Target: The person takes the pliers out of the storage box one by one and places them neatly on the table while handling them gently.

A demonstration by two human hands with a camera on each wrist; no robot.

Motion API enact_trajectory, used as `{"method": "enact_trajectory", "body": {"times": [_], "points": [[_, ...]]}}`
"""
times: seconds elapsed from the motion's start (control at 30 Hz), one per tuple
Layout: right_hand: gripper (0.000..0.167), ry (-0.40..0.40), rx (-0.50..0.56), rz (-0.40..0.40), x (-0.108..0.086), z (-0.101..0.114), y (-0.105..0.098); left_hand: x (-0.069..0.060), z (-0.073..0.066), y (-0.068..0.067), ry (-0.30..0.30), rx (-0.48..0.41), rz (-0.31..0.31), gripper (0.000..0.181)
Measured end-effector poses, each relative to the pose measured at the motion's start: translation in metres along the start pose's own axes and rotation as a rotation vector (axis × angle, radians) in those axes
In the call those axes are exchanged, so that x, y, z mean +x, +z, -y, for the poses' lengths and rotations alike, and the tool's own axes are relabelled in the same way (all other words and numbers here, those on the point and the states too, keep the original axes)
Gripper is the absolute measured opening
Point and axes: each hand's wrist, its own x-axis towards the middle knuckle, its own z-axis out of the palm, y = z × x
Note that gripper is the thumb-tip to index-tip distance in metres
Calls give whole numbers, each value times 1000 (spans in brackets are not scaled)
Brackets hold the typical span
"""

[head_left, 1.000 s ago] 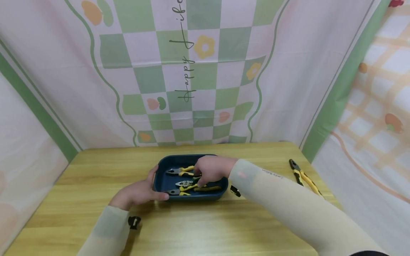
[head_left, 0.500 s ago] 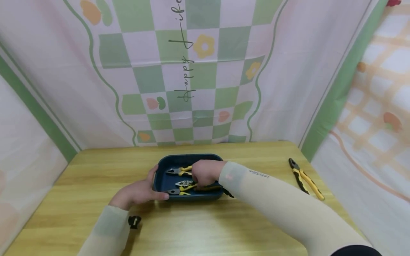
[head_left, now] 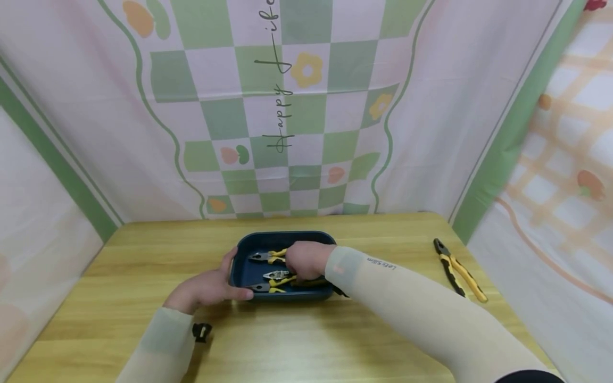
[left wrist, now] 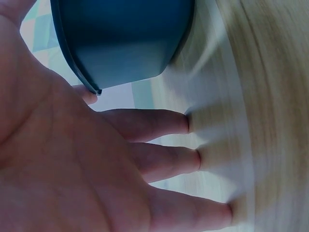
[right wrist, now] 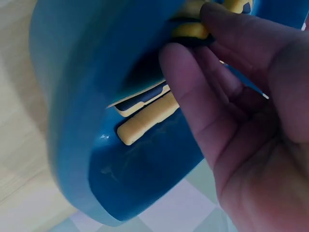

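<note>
1. Head view: on the pale wood-grain worktop (head_left: 268, 346) stands a dark blue, round-cornered rectangular box (head_left: 282, 296). Inside lie dark-jawed pliers with yellow-and-black handles (head_left: 260, 257) towards the far side, silver-jawed pliers (head_left: 276, 275) in the middle, and dark-jawed pliers with yellow handles (head_left: 260, 288) by the near wall. The left hand (head_left: 207, 286) spans the box's left end, thumb over the near rim. The right hand (head_left: 308, 259) reaches down into the box over the handles, its fingertips hidden. Well apart, to the right, long yellow-and-black pliers (head_left: 446, 257) lie on the worktop. A green-and-white checked cloth (head_left: 306, 114) hangs behind.

2. Left wrist view: the left hand is unclenched; three straight fingers meet the worktop, and another fingertip shows at the box's rim.

3. Right wrist view: the right hand's fingertips sit either side of a yellow-and-black handle (right wrist: 190, 31) inside the box; whether they grip it, I cannot tell. A pale yellow handle (right wrist: 147, 120) lies near them.
</note>
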Motion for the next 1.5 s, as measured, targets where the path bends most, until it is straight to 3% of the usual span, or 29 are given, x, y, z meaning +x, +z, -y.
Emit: {"method": "enact_trajectory", "body": {"times": [0.2, 0.43, 0.67, 0.77, 0.97, 1.13, 1.27, 1.4, 1.5], "points": [[23, -23, -37, -4, -1, 1, 0, 1, -1, 0, -7, -12, 7, 128], [38, -46, 5, -50, -3, -4, -1, -2, -2, 2, -10, -24, -18, 127], [51, 21, 49, -106, -6, -15, -7, -2, 0, 1, -12, -42, -13, 127], [47, 67, 27, -117, -6, -20, -6, -1, 0, 1, -13, -32, -8, 127], [14, 161, 2, -81, -5, -25, 0, 0, -1, 1, -21, -19, 5, 128], [15, 193, 22, -68, -4, -29, 2, 0, 1, 3, -7, -30, 0, 128], [21, 224, 106, -90, -2, -31, -3, 2, 3, 3, -22, -31, 4, 128], [33, 232, 250, -127, 1, -30, -10, 2, 3, 2, -15, -31, 12, 129], [45, 257, 382, -106, 4, -27, -11, 1, 2, 2, -12, -31, 10, 128]]}}
